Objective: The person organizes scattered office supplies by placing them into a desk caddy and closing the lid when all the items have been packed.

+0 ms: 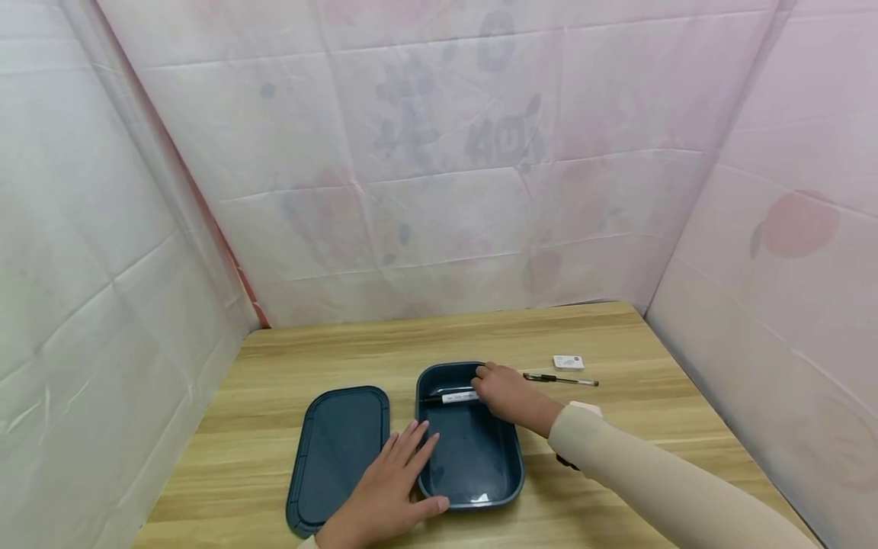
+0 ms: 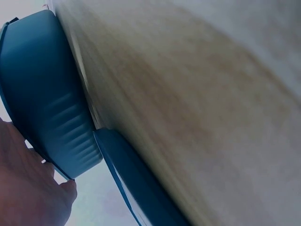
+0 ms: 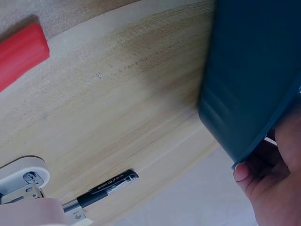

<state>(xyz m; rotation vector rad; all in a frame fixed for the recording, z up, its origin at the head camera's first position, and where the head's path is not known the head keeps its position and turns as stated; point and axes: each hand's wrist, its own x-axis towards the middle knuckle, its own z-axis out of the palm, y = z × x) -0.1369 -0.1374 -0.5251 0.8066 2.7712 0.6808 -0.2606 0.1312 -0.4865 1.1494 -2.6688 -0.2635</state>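
A dark blue plastic box (image 1: 469, 465) stands without a lid on the table, a marker (image 1: 459, 397) with a white barrel and black cap lying across its far part. My left hand (image 1: 387, 488) rests on the near left rim, fingers straight and spread. At the far right rim my right hand (image 1: 507, 393) has its fingers curled over the edge. In the right wrist view the thumb of that hand (image 3: 277, 183) lies outside the rim and pinches it against the fingers. The matching flat lid (image 1: 343, 450) lies left of the box, partly under my left hand.
Right of the box lie a black-capped gel pen (image 1: 561, 379) and a small white packet (image 1: 568, 362). A pale pink stapler (image 3: 28, 188) sits near my right wrist, mostly behind the sleeve in the head view. A red object (image 3: 23, 54) lies nearby. Cloth walls surround the wooden table (image 1: 226, 450).
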